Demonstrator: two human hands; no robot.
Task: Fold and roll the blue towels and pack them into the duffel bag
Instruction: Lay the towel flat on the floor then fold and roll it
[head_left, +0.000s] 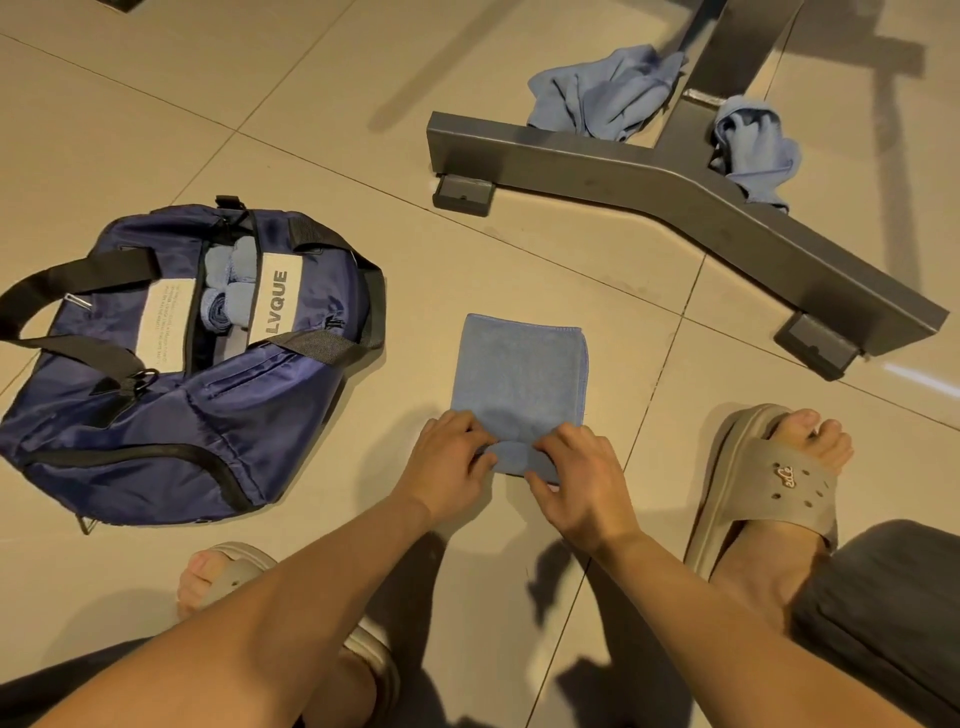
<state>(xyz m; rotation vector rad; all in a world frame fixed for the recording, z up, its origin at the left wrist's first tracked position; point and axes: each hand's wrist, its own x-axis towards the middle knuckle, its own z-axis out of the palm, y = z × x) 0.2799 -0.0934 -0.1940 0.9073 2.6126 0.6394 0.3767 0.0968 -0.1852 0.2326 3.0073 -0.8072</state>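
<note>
A folded blue towel (519, 374) lies flat on the tiled floor in front of me. Its near edge is turned up into a small roll. My left hand (447, 462) grips the left end of that roll, and my right hand (576, 467) pinches the right end. To the left stands the navy duffel bag (171, 415), unzipped, with several rolled blue towels (228, 291) inside. Two crumpled blue towels lie at the back: a larger towel (602, 93) behind the metal frame and a smaller towel (753, 145) draped over it.
A grey metal frame base (649, 171) with rubber feet crosses the floor at the back right. My feet in beige sandals rest at the right (769, 488) and the lower left (228, 571). The bag's black straps (67, 280) spread out to the left.
</note>
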